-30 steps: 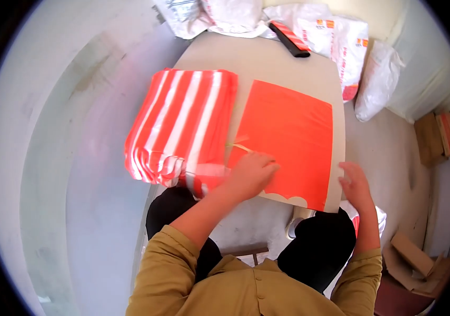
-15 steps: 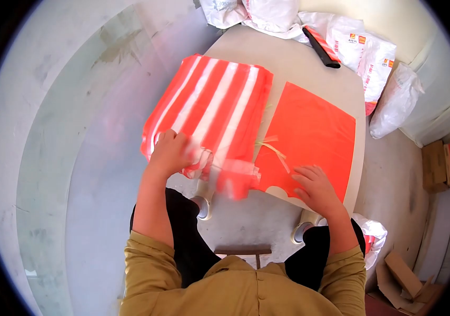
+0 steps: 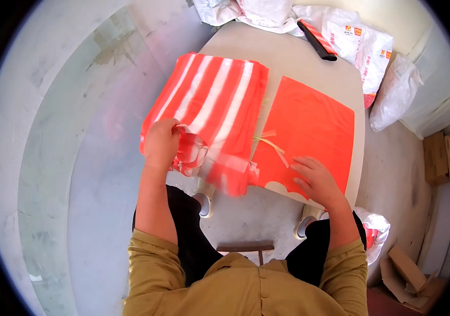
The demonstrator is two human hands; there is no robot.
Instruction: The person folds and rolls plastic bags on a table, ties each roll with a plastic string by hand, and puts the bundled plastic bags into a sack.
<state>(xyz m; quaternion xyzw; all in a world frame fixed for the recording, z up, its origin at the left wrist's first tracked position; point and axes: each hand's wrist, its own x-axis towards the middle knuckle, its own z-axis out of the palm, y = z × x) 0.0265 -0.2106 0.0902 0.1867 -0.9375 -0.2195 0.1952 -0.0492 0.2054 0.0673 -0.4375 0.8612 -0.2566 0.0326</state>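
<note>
A pile of red-and-white striped plastic bags (image 3: pixel 219 100) lies on the left side of the table, its near end hanging over the edge. My left hand (image 3: pixel 161 143) is closed on the near left part of a striped bag, where the plastic is bunched and curled. Right of the pile lies a flat red plastic sheet (image 3: pixel 314 124) with a curved cutout at its near edge. My right hand (image 3: pixel 315 180) rests on that sheet near its front, fingers spread. Thin pale strips (image 3: pixel 271 143) lie across the sheet's left edge.
The pale table (image 3: pixel 256 45) has a rounded far end. A black-and-red roll (image 3: pixel 317 41) lies there beside white printed sacks (image 3: pixel 340 31). Cardboard boxes (image 3: pixel 435 158) stand on the right, and a white bag (image 3: pixel 375 231) sits by my right knee.
My left hand has moved slightly left and turned, drawing the bunched near edge of the striped bag with it. The right hand stays almost in place on the red sheet.
</note>
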